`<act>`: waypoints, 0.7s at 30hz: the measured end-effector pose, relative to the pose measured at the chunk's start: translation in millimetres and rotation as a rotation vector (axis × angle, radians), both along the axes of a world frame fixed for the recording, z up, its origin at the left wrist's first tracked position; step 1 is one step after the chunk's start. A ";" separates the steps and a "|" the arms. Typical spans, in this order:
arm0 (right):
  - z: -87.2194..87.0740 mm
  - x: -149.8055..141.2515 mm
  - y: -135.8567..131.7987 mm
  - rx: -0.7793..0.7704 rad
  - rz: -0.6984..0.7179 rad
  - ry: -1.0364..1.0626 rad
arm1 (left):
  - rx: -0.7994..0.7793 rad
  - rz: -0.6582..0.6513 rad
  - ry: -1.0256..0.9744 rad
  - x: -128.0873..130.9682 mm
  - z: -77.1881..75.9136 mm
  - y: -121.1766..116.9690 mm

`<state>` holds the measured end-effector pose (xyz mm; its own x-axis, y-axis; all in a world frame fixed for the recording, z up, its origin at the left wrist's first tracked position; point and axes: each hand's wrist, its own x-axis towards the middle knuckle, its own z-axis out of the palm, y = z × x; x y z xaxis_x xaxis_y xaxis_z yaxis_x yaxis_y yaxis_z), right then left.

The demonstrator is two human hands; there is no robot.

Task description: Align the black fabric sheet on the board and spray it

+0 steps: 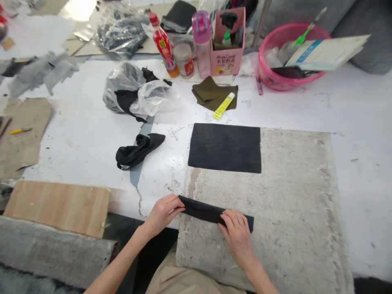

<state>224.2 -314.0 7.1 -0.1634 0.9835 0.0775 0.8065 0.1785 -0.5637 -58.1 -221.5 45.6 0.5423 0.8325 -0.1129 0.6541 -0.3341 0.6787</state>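
A narrow folded strip of black fabric [203, 210] lies slantwise across the near left part of a worn grey mat [294, 196]. Its left end is pinched between the thumb and fingers of my left hand [165, 210]. Toward the strip's right end, my right hand [237, 230] grips it with the thumb below and the fingers on top. Beyond both hands, a flat black fabric rectangle [225, 148] rests on the mat's far left corner. Left of it, a crumpled black cloth [137, 150] sits on the white table.
At the back stand a red-capped bottle [163, 45], a glass jar [184, 61], a pink-lidded bottle [202, 45], a pink box [228, 61] and a pink basin [284, 83]. A yellow tube [223, 106] lies on olive fabric [208, 92]. Plastic bags [122, 85] and a wooden board [58, 204] are leftward.
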 end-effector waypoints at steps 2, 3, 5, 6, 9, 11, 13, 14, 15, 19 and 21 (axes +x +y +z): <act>3.1 1.0 5.8 0.006 0.006 0.036 | -0.053 -0.040 -0.040 2.4 11.3 7.4; 5.9 0.3 9.9 0.004 0.024 0.061 | -0.069 -0.068 -0.049 4.9 17.6 10.5; 13.3 -3.7 19.6 -0.027 0.091 0.125 | -0.098 -0.127 -0.055 11.6 30.2 15.6; 17.1 -6.3 24.4 -0.050 0.128 0.154 | -0.120 -0.147 -0.058 15.0 35.8 17.9; 26.0 -10.5 33.7 -0.155 0.238 0.184 | -0.207 -0.119 -0.084 20.1 47.2 26.1; 29.2 -5.9 34.5 -0.232 0.275 0.172 | -0.237 -0.016 -0.118 17.6 50.6 33.6; 31.6 3.6 33.0 -0.280 0.226 0.199 | -0.243 0.082 -0.147 13.3 53.0 42.0; 33.4 8.6 32.8 -0.276 0.168 0.234 | -0.254 0.108 -0.157 12.2 54.7 46.0; 35.9 12.7 33.6 -0.255 0.111 0.271 | -0.278 0.105 -0.165 12.5 57.1 49.6; 52.9 9.8 49.7 -0.115 0.096 0.329 | -0.433 -0.125 -0.215 30.4 72.2 56.7; 60.9 -1.4 61.5 -0.107 0.207 0.340 | -0.468 -0.239 -0.232 42.5 79.0 57.3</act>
